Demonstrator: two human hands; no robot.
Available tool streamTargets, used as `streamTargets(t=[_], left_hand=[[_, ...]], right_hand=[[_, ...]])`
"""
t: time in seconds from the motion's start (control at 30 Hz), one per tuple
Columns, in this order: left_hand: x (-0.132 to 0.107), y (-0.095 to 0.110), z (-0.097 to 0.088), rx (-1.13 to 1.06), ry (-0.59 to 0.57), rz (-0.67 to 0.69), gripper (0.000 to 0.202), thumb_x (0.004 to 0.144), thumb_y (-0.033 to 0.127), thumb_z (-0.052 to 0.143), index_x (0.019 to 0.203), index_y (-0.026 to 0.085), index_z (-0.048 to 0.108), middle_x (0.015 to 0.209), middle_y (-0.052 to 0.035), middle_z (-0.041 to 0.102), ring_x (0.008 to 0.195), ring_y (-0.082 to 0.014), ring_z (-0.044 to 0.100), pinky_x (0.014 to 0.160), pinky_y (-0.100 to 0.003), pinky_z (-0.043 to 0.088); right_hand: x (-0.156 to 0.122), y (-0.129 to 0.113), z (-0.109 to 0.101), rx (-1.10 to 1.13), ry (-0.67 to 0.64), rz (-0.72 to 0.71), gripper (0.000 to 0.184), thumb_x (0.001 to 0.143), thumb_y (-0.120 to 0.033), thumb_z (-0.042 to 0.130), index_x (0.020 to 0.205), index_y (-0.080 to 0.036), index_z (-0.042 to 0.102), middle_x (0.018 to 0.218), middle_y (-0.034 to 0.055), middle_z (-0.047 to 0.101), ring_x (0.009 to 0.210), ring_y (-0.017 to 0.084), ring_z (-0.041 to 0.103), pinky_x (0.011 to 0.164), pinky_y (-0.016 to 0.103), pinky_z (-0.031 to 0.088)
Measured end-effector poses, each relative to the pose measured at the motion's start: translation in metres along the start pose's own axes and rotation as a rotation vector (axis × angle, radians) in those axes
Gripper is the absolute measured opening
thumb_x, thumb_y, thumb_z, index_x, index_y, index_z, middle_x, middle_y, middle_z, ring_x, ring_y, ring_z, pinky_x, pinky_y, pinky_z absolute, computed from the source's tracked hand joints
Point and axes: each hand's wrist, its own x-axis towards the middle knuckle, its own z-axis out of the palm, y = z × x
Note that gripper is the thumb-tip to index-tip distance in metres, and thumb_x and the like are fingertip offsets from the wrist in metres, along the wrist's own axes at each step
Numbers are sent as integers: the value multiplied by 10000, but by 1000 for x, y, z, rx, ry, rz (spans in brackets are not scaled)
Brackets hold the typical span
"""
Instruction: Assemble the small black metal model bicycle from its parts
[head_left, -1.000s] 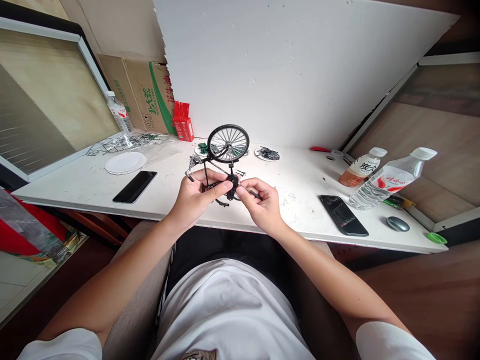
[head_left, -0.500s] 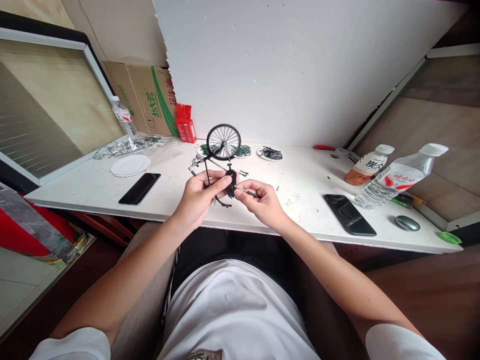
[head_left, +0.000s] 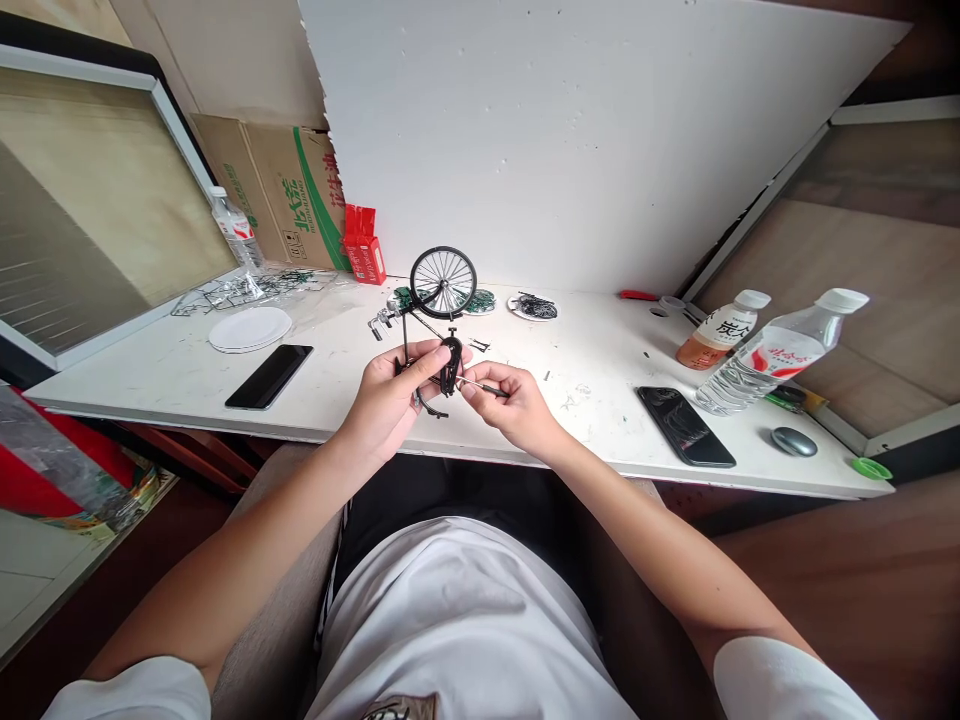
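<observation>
A small black model bicycle point(head_left: 439, 320) is held above the near edge of the white table point(head_left: 600, 380), its spoked wheel point(head_left: 443, 282) pointing up. My left hand point(head_left: 390, 395) is closed around the lower frame, thumb pressed near the black crank part. My right hand point(head_left: 514, 405) pinches a thin screwdriver point(head_left: 484, 388) whose tip points left into the crank area. Both hands nearly touch each other over my lap.
Two black phones point(head_left: 268, 375) point(head_left: 685, 427) lie on the table. A white plate point(head_left: 250, 328) and clear part frames sit at left, small dishes of parts point(head_left: 534, 306) behind. Two bottles point(head_left: 776, 352) point(head_left: 716, 329), a mouse point(head_left: 793, 441) at right. Cardboard box point(head_left: 289, 195), red carton point(head_left: 364, 245) at back.
The bicycle has turned slightly in my left hand, its frame now narrower toward me. Both hands stay closed; the screwdriver remains at the crank.
</observation>
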Motion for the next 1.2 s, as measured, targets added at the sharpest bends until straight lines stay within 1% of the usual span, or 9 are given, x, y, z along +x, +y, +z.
streamTargets(t=[0.17, 0.3, 0.43, 0.53, 0.63, 0.8, 0.93, 1.07, 1.2], left_hand=[[-3, -2, 4, 4, 11, 9, 382, 757, 355, 961, 989, 176, 717, 1068, -124, 834, 1070, -302, 799, 895, -402, 617], [-1, -3, 0, 68, 4, 32, 382, 750, 346, 968, 987, 158, 735, 1063, -129, 831, 1039, -286, 799, 870, -379, 612], [6, -4, -7, 87, 29, 53, 393, 762, 363, 959, 1005, 158, 728, 1040, -122, 828, 1016, -275, 799, 883, -382, 601], [15, -6, -14, 62, 45, 48, 411, 761, 365, 958, 1014, 161, 705, 1029, -120, 826, 979, -261, 799, 876, -378, 586], [23, -7, -20, 36, 43, 32, 419, 763, 350, 956, 1015, 159, 680, 1044, -133, 823, 987, -258, 794, 868, -372, 575], [34, -14, -31, 37, 67, -11, 447, 737, 339, 973, 1013, 138, 685, 1017, -144, 821, 976, -251, 787, 831, -343, 561], [45, -26, -44, 47, 109, -22, 478, 706, 346, 990, 1021, 121, 709, 981, -145, 821, 961, -245, 777, 821, -336, 559], [52, -41, -56, 64, 117, -57, 458, 718, 375, 980, 1008, 112, 744, 991, -148, 819, 939, -234, 764, 797, -329, 557], [54, -56, -61, 74, 137, -158, 476, 663, 343, 1014, 990, 119, 750, 949, -132, 814, 841, -217, 753, 752, -332, 564]], right_hand=[[0, 0, -4, -45, -18, -13, 416, 903, -579, 797, 921, -175, 698, 664, -68, 456, 566, 64, 274, 531, 230, 272], [0, -1, -3, -52, -5, -25, 402, 910, -564, 795, 923, -178, 688, 745, -35, 548, 599, 70, 368, 561, 228, 336], [0, -1, -1, -32, -3, 17, 393, 906, -561, 806, 962, -196, 674, 672, -72, 460, 567, 71, 335, 538, 224, 319], [2, 3, -3, -20, 57, 20, 419, 911, -602, 786, 977, -206, 666, 658, -80, 423, 557, 75, 305, 519, 226, 285], [8, 8, -10, 6, 134, 32, 495, 919, -685, 727, 852, -206, 620, 639, -74, 407, 537, 79, 286, 495, 233, 267], [22, 23, -31, -32, 245, 118, 512, 923, -709, 680, 814, -222, 564, 603, -85, 369, 518, 93, 320, 499, 236, 289], [29, 42, -57, -421, 314, 86, 436, 1025, -597, 550, 877, -195, 636, 726, -12, 555, 675, 144, 510, 630, 268, 397], [27, 57, -78, -996, 242, 141, 284, 1012, -385, 604, 847, -173, 693, 935, 107, 678, 920, 231, 580, 759, 328, 412], [25, 67, -86, -1169, 229, 154, 261, 1016, -347, 612, 888, -165, 750, 973, 142, 710, 1025, 293, 562, 821, 374, 409]])
